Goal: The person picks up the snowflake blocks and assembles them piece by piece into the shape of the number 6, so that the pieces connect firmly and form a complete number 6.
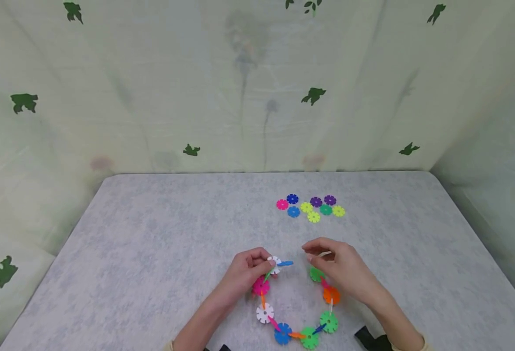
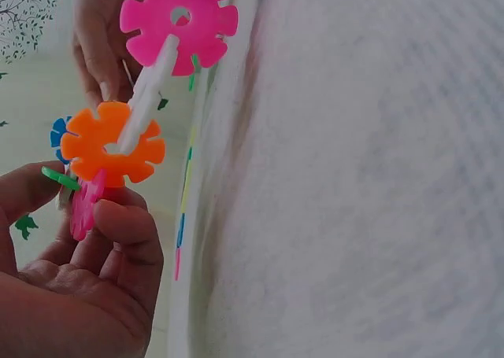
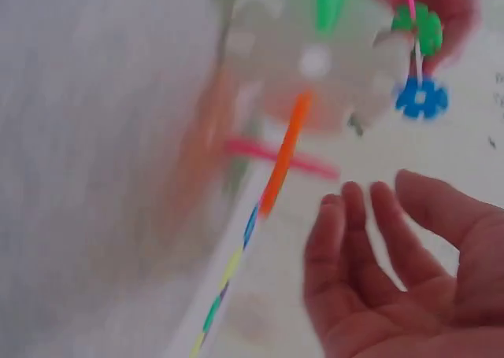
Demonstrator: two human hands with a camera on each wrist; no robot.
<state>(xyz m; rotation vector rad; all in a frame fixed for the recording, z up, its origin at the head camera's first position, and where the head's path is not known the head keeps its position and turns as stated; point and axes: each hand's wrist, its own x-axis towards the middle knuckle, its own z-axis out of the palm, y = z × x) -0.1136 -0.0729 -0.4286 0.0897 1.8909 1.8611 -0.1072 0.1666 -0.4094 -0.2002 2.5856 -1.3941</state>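
A curved chain of slotted plastic discs, joined at angles in several colours, forms a ring with a gap at its far side. My left hand pinches the chain near its left end, around a white disc; a blue disc sticks out edge-on to the right. My right hand hovers beside the gap, above the right end with its green disc. In the right wrist view its fingers are loosely bent and apart from the thumb, holding nothing.
Loose slotted discs, among them a pink disc, a purple disc and a yellow disc, lie flat towards the back of the grey table. A pale curtain with green bird shapes hangs behind it.
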